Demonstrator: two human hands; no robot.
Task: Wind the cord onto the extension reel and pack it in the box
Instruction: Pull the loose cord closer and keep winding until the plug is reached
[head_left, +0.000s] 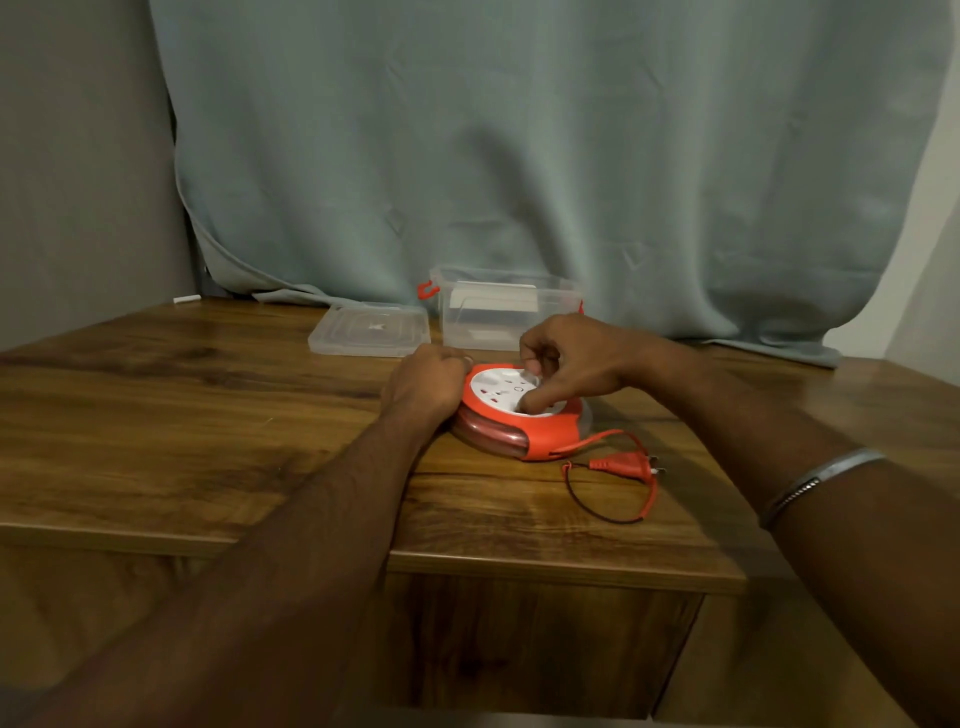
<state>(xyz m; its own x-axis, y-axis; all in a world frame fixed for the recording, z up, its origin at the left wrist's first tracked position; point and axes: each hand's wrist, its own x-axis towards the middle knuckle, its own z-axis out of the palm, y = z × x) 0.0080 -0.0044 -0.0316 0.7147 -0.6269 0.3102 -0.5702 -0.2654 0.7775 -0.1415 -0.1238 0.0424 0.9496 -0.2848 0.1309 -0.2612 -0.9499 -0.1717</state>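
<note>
A round red and white extension reel (511, 423) lies flat on the wooden table (208, 415). My left hand (425, 387) is closed against the reel's left rim, holding it. My right hand (569, 364) rests on the white socket face, fingers pinched on its winding knob. A short length of red cord (610, 486) loops out of the reel's right side and ends in a red plug (626, 462) lying on the table. Behind the reel stands the clear plastic box (506, 306) with red latches, lid off.
The box's clear lid (370, 328) lies flat to the left of the box. A grey-green curtain (519, 156) hangs behind the table. The table's front edge (519, 569) is close below the cord. A metal bangle (815, 480) sits on my right wrist.
</note>
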